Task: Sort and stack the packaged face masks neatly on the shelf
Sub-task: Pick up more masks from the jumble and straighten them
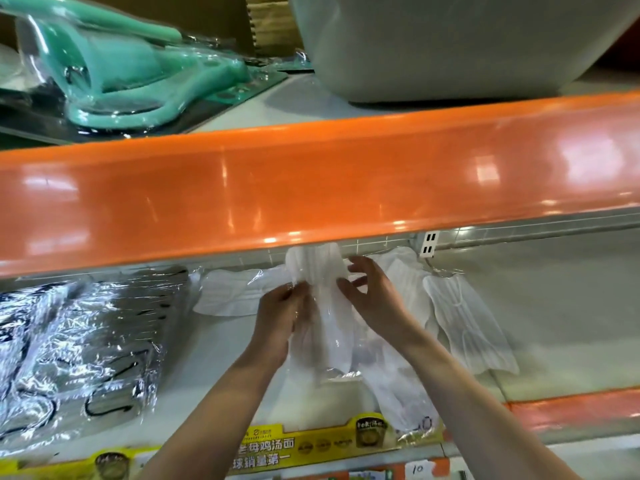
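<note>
Both my hands reach under the orange shelf lip onto the pale shelf board (554,323). A white packaged mask (322,289) stands lengthwise between them. My left hand (280,317) grips its left edge through the clear wrap, fingers curled. My right hand (370,296) touches its right side with spread, fairly straight fingers. More white packaged masks lie around: one flat to the left (232,292), one to the right (464,320), one toward the front edge (398,393). A stack of grey-black masks in shiny wrap (79,351) fills the shelf's left.
The glossy orange lip of the upper shelf (311,188) hangs just above my hands. On that upper shelf lie a wrapped teal plastic item (131,64) and a large white tub (450,46). A yellow label strip (311,441) runs along the front edge.
</note>
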`<action>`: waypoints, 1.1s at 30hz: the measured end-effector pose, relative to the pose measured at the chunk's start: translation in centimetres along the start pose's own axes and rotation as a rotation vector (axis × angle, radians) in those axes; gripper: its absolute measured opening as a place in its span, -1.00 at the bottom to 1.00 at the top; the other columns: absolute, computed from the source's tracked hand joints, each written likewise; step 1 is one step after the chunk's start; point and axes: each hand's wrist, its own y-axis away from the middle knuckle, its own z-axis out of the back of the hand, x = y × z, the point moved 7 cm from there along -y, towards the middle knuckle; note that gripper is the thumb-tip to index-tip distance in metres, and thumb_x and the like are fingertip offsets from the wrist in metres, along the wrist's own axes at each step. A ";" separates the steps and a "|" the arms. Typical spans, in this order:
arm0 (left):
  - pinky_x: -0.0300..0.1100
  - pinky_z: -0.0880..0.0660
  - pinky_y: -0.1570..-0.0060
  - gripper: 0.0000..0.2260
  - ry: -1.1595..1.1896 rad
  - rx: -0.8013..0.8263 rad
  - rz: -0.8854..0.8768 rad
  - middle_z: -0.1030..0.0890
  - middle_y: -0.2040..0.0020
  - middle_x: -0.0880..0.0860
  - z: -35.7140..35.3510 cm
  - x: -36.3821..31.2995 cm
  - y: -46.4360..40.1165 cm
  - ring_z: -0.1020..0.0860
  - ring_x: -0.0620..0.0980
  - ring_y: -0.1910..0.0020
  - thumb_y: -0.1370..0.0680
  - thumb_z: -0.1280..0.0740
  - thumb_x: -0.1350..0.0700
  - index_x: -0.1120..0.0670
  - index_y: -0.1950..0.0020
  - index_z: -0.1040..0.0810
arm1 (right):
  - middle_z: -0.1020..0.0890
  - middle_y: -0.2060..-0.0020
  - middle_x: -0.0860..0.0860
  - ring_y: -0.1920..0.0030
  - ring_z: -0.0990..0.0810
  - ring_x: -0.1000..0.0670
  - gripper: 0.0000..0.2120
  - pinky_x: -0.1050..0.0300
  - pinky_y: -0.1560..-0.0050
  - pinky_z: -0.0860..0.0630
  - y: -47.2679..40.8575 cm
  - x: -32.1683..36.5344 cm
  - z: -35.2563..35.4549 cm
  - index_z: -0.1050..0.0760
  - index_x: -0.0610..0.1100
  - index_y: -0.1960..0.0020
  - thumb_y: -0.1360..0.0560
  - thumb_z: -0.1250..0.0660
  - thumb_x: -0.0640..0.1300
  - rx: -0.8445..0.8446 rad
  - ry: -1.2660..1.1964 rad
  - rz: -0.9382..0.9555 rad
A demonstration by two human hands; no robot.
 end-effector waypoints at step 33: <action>-0.17 -0.03 -0.43 -0.57 -1.395 0.115 -0.602 -0.34 -0.46 -0.07 9.1 -0.4 -5.0 -0.19 -0.11 -0.49 -0.60 -0.12 0.28 -0.09 -0.37 -0.45 | -0.42 -0.33 0.02 -0.34 -0.33 -0.02 -0.61 0.15 -0.31 -0.18 -0.8 1.6 -12.2 -0.39 -0.08 -0.36 -0.54 -0.16 -0.19 0.177 0.699 0.120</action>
